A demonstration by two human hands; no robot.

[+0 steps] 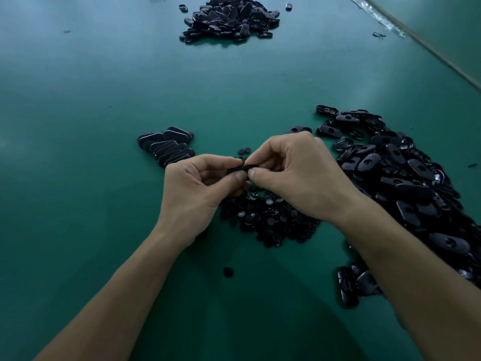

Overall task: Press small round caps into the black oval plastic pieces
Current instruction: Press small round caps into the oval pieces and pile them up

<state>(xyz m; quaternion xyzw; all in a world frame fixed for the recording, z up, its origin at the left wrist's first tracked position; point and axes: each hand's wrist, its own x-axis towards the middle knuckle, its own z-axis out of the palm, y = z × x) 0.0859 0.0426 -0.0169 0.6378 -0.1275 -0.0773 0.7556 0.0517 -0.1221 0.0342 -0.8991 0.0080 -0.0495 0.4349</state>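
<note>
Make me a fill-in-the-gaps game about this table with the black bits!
The left hand and right hand pinch ____ black oval plastic piece together. The big loose pile of holed oval pieces lies on the person's ____ side. The neat row of stacked oval pieces lies on the ____ side. Missing words: one; right; left.

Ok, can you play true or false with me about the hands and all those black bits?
1. The left hand and right hand both pinch one piece. True.
2. The caps lie at the table's far end. False: they lie close by, right under the hands; the far pile is oval pieces.
3. A big heap of oval pieces lies to the right. True.
4. The table is red. False: it is green.
</note>
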